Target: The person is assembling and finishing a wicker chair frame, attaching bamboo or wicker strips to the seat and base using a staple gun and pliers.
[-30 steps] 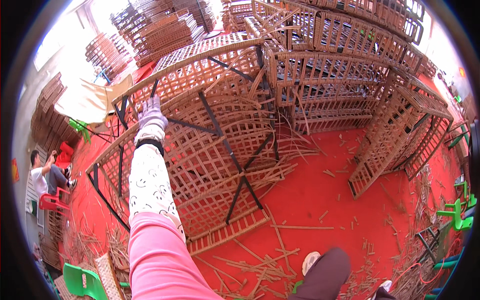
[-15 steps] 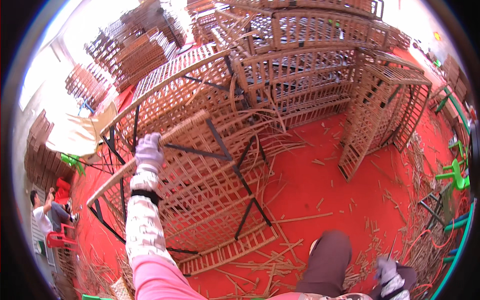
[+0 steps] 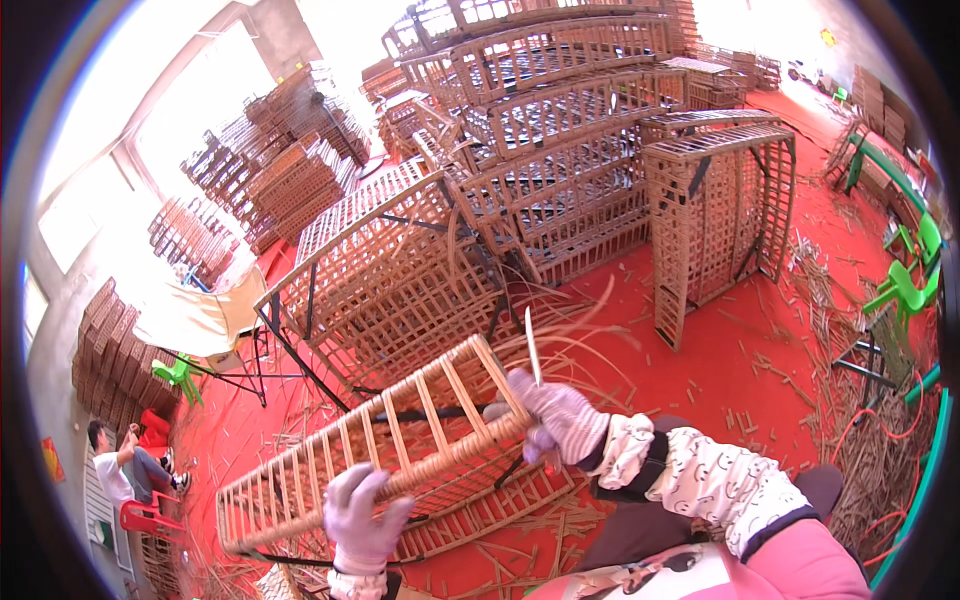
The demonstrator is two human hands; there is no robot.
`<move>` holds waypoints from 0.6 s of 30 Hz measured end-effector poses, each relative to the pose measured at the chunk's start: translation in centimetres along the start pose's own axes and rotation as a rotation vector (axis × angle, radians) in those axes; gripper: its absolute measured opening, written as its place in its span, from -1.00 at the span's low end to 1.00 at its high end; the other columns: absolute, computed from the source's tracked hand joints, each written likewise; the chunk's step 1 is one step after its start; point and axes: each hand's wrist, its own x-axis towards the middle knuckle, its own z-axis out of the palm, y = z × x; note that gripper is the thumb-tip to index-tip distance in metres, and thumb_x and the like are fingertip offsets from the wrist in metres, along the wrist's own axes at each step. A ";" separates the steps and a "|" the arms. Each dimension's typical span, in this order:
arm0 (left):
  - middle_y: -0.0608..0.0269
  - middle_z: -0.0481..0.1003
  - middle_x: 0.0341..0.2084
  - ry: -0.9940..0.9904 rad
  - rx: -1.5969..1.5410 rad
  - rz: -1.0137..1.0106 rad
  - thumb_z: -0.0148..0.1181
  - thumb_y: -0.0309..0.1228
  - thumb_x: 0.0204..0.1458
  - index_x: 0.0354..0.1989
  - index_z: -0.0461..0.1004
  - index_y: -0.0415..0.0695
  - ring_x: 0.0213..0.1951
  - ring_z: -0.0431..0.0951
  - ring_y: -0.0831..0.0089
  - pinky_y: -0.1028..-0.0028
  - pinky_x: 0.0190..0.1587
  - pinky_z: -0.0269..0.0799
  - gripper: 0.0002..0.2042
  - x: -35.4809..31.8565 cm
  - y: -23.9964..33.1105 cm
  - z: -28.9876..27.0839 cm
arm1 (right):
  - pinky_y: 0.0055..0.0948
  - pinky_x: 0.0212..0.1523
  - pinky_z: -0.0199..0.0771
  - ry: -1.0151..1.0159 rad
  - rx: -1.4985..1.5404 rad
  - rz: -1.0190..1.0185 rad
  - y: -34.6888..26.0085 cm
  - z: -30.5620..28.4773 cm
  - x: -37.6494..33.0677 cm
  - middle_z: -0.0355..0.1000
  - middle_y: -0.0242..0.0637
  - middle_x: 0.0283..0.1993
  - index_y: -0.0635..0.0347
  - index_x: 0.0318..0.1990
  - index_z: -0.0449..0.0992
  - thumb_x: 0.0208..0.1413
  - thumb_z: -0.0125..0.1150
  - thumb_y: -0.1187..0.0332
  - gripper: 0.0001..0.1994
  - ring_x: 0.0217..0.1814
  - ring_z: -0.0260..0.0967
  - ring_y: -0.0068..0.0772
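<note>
A woven bamboo crate (image 3: 365, 445) with a slatted side and dark braces stands tilted in front of me. My left hand (image 3: 365, 515), in a pale lilac glove, is at its near lower rim with the fingers spread; whether it touches the rim is unclear. At the crate's upper right corner is my right hand (image 3: 560, 415), gloved the same way and closed around a knife. The narrow pale blade of the knife (image 3: 532, 345) points up from the fist; its handle is hidden. Some fingers of that hand seem to rest against the corner.
More bamboo crates (image 3: 560, 190) are stacked behind, and one crate (image 3: 715, 220) stands on end at right. Loose bamboo strips litter the red floor (image 3: 640, 380). A seated person (image 3: 130, 465) is at far left. Green chairs (image 3: 905, 290) stand at right.
My left hand has let go of the crate's upper edge and come lower and nearer. The crate has been turned, its slatted side facing up. My right hand has risen to its corner with the knife.
</note>
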 end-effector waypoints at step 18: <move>-0.06 0.45 -0.29 -0.199 0.592 -1.115 0.06 -0.02 -0.06 -0.09 0.39 -0.15 -0.37 0.48 0.04 0.06 -0.35 0.41 -0.51 -15.7 -15.1 -13.0 | -0.45 -0.86 0.28 0.108 -0.103 -0.227 -2.3 -4.7 -2.0 0.35 -0.32 -0.61 0.27 -0.49 0.46 -0.26 0.36 0.32 -0.76 -0.83 0.21 -0.46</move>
